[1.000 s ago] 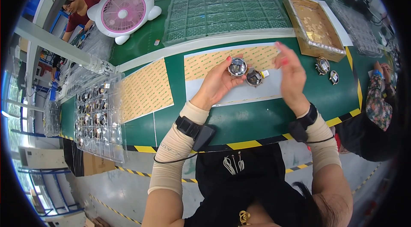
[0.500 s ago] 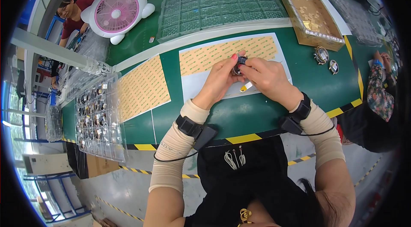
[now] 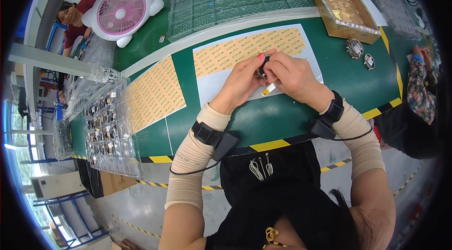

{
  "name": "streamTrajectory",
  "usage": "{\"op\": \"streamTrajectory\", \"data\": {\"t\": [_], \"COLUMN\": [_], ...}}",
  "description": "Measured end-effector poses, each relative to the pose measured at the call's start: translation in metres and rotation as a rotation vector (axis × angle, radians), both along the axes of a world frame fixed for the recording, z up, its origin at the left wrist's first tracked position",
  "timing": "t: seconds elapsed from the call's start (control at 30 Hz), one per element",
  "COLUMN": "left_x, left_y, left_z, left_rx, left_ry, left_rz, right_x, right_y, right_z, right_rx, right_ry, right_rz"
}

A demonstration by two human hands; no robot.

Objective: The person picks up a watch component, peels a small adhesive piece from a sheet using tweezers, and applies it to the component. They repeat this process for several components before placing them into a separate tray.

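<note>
A worker's two hands met over a white backing sheet (image 3: 226, 90) at the centre of a green desk (image 3: 278, 118), both pinching a small round dark part (image 3: 262, 70). The left hand (image 3: 240, 84) cupped it from nine o'clock; the right hand (image 3: 293, 76) closed over it from three o'clock, with a slim white strip tipped in yellow (image 3: 269, 90) poking out below the fingers. The step looked like fitting an adhesive piece to the part, and the next move would seem to call for a steady, precise press. At twelve o'clock lay a sheet of tan stickers (image 3: 247, 51); another sticker sheet (image 3: 154, 93) sat at nine o'clock. A clear moulded plastic tray (image 3: 109, 132) of similar round parts stood farther out at nine o'clock, and two more round parts (image 3: 360, 54) rested at two o'clock beside a shallow box (image 3: 340, 6).
</note>
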State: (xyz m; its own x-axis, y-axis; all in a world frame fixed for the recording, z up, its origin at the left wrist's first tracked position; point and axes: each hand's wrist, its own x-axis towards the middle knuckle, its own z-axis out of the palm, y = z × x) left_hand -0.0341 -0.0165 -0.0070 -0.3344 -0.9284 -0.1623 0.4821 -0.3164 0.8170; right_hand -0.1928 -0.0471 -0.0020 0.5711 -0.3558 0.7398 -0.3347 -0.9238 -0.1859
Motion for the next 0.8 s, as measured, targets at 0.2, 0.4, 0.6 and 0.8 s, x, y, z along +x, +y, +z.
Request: {"op": "streamTrajectory", "data": {"t": [0.2, 0.4, 0.6, 0.8], "left_x": [0.0004, 0.0004, 0.0008, 0.0026], "left_y": [0.001, -0.0004, -0.0009, -0.0012], "left_z": [0.0031, 0.0026, 0.0006, -0.0017], "left_rx": [0.009, 0.003, 0.0, -0.005], "left_ry": [0.037, 0.1, 0.106, 0.045], "left_rz": [0.023, 0.013, 0.068, 0.059], "right_x": [0.0024, 0.0039, 0.0015, -0.0019], "right_y": [0.0026, 0.0017, 0.0017, 0.0003], "right_z": [-0.0024, -0.0031, -0.0045, -0.0022], "right_rx": [0.106, 0.194, 0.25, 0.125], "right_ry": [-0.056, -0.146, -0.133, -0.005], "right_rz": [-0.015, 0.02, 0.005, 0.017]}}
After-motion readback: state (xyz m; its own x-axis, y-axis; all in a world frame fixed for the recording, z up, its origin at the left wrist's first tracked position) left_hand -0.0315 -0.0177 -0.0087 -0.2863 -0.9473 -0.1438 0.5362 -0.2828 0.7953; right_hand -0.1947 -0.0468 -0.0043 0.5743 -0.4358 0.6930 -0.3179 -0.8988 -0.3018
